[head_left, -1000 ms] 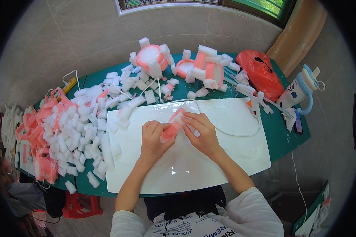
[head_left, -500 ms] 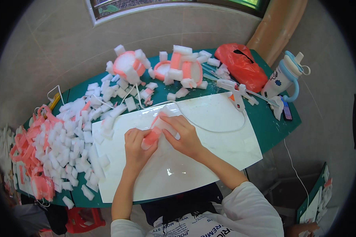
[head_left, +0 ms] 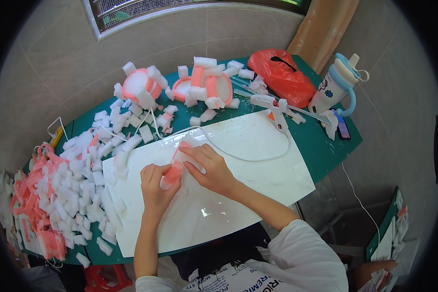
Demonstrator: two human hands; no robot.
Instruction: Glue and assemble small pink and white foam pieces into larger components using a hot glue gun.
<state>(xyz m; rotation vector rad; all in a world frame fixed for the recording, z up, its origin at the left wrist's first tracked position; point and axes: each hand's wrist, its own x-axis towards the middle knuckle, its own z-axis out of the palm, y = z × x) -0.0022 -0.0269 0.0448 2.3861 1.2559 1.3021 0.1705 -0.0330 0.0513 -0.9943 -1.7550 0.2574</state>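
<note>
White glossy rectangular board (head_left: 267, 181) along the near edge of the green surface (head_left: 322, 151), with things to its left, right and rear.
Over the board, a pink-and-white foam piece (head_left: 173, 174) sits between the left grip (head_left: 155, 187) and right grip (head_left: 209, 168); left lie small white foam blocks (head_left: 82, 180), with pink curved foam pieces (head_left: 27, 192) beyond; behind stand a round pink-and-white foam form (head_left: 137, 83) and, to its right, a pink-and-white foam cluster (head_left: 198, 77); farther right come a red plastic bag (head_left: 289, 80), then a white-and-blue handled cup (head_left: 327, 92); the white plastic glue gun (head_left: 280, 120) lies at the board's far right corner.
</note>
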